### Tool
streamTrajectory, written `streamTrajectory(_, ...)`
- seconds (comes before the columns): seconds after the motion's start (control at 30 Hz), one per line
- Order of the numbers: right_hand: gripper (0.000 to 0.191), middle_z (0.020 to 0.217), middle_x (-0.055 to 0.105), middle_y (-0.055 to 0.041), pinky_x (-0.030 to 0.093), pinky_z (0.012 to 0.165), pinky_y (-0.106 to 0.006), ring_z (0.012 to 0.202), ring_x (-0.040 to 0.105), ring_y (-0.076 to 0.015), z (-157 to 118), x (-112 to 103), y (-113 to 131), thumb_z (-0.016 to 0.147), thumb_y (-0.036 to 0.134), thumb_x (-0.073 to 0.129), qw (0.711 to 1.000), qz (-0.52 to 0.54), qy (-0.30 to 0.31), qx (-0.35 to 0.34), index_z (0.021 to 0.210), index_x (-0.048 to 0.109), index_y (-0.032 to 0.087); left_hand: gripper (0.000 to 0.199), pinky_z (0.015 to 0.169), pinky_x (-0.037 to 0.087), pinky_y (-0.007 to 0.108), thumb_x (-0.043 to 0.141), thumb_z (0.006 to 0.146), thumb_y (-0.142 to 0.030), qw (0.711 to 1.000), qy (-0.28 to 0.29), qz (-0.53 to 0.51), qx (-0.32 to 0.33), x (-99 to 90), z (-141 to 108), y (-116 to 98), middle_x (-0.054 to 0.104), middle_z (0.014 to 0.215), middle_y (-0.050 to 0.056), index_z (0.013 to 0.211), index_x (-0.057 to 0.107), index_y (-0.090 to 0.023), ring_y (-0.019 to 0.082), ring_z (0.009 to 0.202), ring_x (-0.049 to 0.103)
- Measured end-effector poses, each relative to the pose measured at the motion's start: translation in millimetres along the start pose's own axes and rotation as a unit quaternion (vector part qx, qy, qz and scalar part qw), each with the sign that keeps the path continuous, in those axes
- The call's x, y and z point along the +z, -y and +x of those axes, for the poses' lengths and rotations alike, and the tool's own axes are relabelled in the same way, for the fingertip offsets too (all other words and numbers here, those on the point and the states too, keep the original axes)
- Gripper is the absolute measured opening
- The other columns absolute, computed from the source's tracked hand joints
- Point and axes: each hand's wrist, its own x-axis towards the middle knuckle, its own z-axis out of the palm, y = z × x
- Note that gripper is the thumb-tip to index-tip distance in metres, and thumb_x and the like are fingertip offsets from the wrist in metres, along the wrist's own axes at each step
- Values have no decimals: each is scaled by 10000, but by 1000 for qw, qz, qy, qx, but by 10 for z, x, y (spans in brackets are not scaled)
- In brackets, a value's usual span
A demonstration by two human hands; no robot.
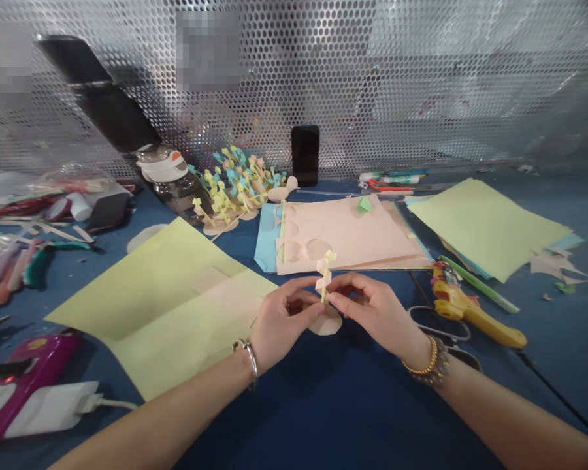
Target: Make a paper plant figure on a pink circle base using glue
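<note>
Between my hands a small paper plant [325, 277] stands upright, its thin yellow stalk carrying little folded yellow and pale pink paper pieces. My left hand [287, 321] is closed, pinching the stalk low down between thumb and fingers. From the other side my right hand [375, 314] is closed too, thumb and index fingertips meeting at the stalk; whether a tiny paper piece is between them is hard to see. Just under the fingers shows a round cream paper disc [327, 322], partly hidden by my left hand. Behind, similar yellow, blue and pink paper plants [240, 183] are grouped.
A yellow-green sheet [176, 313] lies at left, pink paper with cut-out circles [347, 228] ahead. To the right are a yellow glue gun [480, 318] with its cable, a green stick [480, 284] and stacked sheets [490, 222]. A bottle [171, 179] and phone [305, 155] stand behind.
</note>
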Motion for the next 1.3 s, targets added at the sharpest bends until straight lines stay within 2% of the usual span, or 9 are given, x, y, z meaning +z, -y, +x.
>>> streamTrajectory(0.27,145,900,686,-31,543,696,-270,805,650,-150,14,0,3,841,272,613,1000,-17,8,3,957,658,197,398,599,486,205,721,734,-237,1000,-19,7,-5,11,3,16,719,785,6,1116,615,-200,117,700,652)
streamTrajectory(0.43,125,894,663,-28,528,663,-267,770,636,-148,-6,-3,8,832,289,628,999,-38,16,3,909,675,203,401,583,483,204,718,730,-228,1000,-17,3,-11,14,-3,-2,719,792,7,1116,612,-195,113,686,647)
streamTrajectory(0.7,126,896,638,-32,523,693,-267,799,621,-149,-5,14,-10,834,306,628,999,-42,19,-2,866,669,192,390,627,518,214,727,717,-222,999,-25,-15,-14,26,-1,8,718,783,-2,1090,614,-193,114,707,661)
streamTrajectory(1.03,117,906,645,-27,520,717,-281,826,627,-155,-6,8,-1,843,296,617,999,-40,23,-3,886,676,205,381,612,510,219,701,749,-229,1000,-8,5,4,6,8,38,718,787,8,1118,610,-205,123,694,655)
streamTrajectory(1.3,114,905,632,-29,530,721,-291,840,624,-165,-8,27,-27,829,307,628,999,-33,25,-4,867,663,206,407,590,480,206,703,758,-240,1000,4,8,-9,9,-15,39,701,763,-10,1150,594,-231,110,663,627)
